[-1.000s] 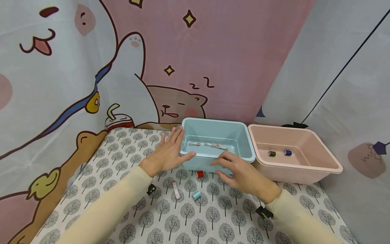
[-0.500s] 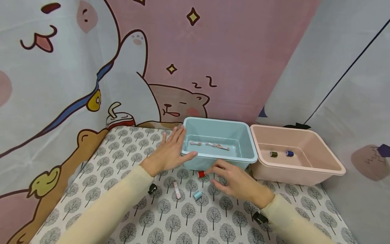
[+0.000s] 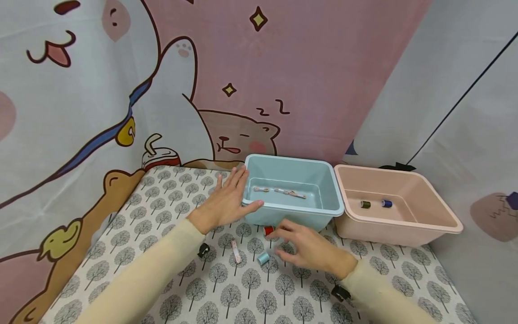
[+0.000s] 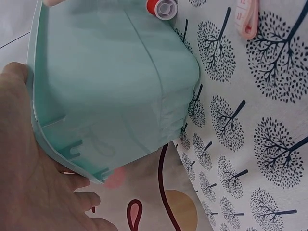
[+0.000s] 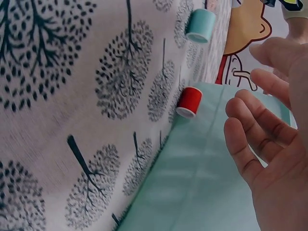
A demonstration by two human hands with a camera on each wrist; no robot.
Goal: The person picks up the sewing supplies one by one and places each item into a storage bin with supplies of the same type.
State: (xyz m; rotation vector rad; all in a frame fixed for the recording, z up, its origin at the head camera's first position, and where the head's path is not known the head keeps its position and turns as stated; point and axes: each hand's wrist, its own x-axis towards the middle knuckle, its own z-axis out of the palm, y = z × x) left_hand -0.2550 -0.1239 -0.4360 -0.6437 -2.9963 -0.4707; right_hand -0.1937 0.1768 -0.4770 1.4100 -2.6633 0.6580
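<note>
My left hand (image 3: 224, 200) rests with fairly straight fingers on the left rim of a light blue plastic bin (image 3: 291, 208), its thumb by the front edge. A red thread spool (image 3: 268, 231) lies against the bin's front wall. Over it hovers my right hand (image 3: 309, 247), fingers loosely bent and holding nothing; the right wrist view shows a gap between fingers and spool (image 5: 189, 102). Closer to me are a light blue thread spool (image 3: 263, 258) and a folded pink tape measure (image 3: 236, 251). Several pale folded strips (image 3: 281, 191) lie inside the blue bin.
A pink bin (image 3: 400, 225) stands directly right of the blue one, with an olive spool (image 3: 365, 204) and a dark blue spool (image 3: 386, 203) inside. Tree-printed cloth (image 3: 194, 292) covers the table. Cartoon curtains (image 3: 315, 81) hang behind the bins and at both sides.
My right hand has come down and left from the blue bin's front rim to beside the red spool. The left hand stays on the bin. The head view has shifted slightly.
</note>
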